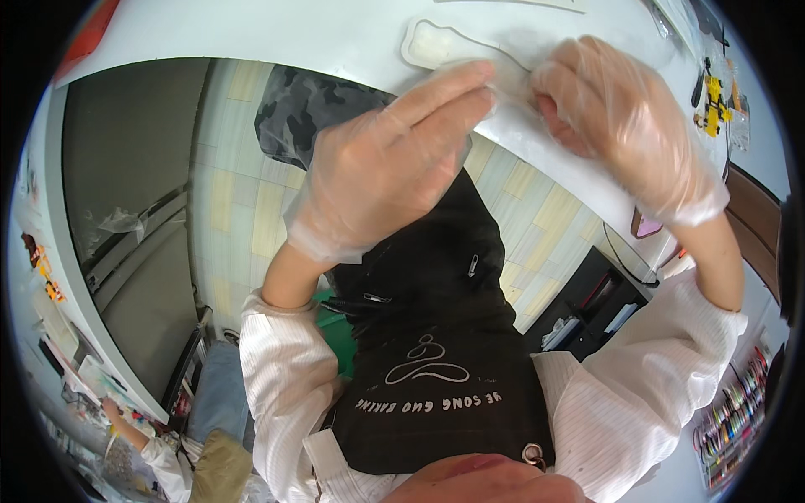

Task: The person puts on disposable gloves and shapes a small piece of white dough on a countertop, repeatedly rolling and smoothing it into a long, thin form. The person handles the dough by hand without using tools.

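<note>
Both my hands wear clear plastic gloves and are held over the near edge of a white table (251,31). A shallow white tray or mould (434,44) with a rounded, wavy outline lies in front of them, something pale inside it. My left hand (383,170) has its fingers stretched forward, the tips just below the tray's near rim. Curled fingers mark my right hand (616,119), beside the tray's right end. The area between the hands is blurred, and I cannot tell whether either hand pinches something thin.
Yellow toy-like parts (714,107) and tools lie at the table's right. A phone (646,223) rests near the edge by my right wrist. A camouflage-patterned item (289,113) is below the table. At lower left, another person's arm (129,434) reaches over a side table.
</note>
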